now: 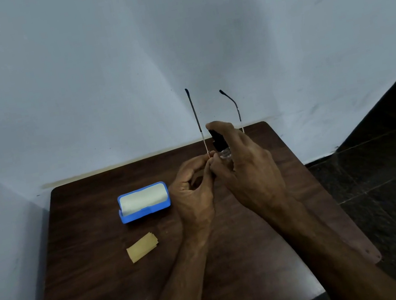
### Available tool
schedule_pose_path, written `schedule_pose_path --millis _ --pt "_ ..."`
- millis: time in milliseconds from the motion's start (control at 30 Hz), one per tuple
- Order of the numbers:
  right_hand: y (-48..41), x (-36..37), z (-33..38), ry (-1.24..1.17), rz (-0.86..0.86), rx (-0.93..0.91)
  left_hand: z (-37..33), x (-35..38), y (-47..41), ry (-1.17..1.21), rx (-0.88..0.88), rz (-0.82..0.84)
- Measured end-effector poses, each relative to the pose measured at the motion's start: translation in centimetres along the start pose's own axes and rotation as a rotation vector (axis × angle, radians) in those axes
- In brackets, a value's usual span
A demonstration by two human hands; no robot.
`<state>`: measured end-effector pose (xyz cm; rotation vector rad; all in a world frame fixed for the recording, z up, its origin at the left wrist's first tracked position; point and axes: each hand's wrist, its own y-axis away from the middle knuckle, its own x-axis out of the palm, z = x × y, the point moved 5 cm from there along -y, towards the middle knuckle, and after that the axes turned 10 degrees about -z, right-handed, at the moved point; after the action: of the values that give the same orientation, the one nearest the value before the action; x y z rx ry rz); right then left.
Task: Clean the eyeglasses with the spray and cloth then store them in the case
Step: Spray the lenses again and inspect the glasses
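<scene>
Above the dark wooden worktop [106, 298], the left hand [194, 195] pinches the eyeglasses [195, 116] low on the frame, fingers curled round it, so both temple arms stand upright against the pale wall [171, 35]; the lenses are hidden behind the hands. The right hand [250, 169] grips a small spray bottle [218, 142] just beside the glasses, one finger curled over its black nozzle. To the left, the blue case [147, 211] lies open on the worktop, and the folded tan cloth [142, 247] lies near it.
</scene>
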<state>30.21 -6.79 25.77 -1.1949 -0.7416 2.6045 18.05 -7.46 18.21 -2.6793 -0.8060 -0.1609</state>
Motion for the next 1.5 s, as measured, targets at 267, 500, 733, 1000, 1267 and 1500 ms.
schedule_pose_path --millis 267,500,733,1000,1267,1500 --pt "-0.4 -0.3 0.2 0.045 -0.098 -0.011 -0.1 0.1 0.2 -0.020 -0.007 0.015" --pt "-1.2 -0.4 0.1 0.085 -0.113 -0.012 0.1 0.3 0.6 0.014 -0.038 0.041" --pt "-1.8 -0.7 0.3 0.097 -0.154 -0.002 0.4 0.3 0.7 0.036 -0.078 0.049" --pt "-2.5 -1.0 0.3 0.078 -0.157 0.013 1.1 0.4 0.7 0.078 -0.138 0.044" --pt "-3.6 -1.2 -0.2 0.111 -0.118 0.063 0.9 0.4 0.6 0.071 -0.100 0.052" --pt "-4.7 -0.8 -0.3 0.120 -0.181 0.052 1.3 0.2 0.7 0.094 -0.123 0.052"
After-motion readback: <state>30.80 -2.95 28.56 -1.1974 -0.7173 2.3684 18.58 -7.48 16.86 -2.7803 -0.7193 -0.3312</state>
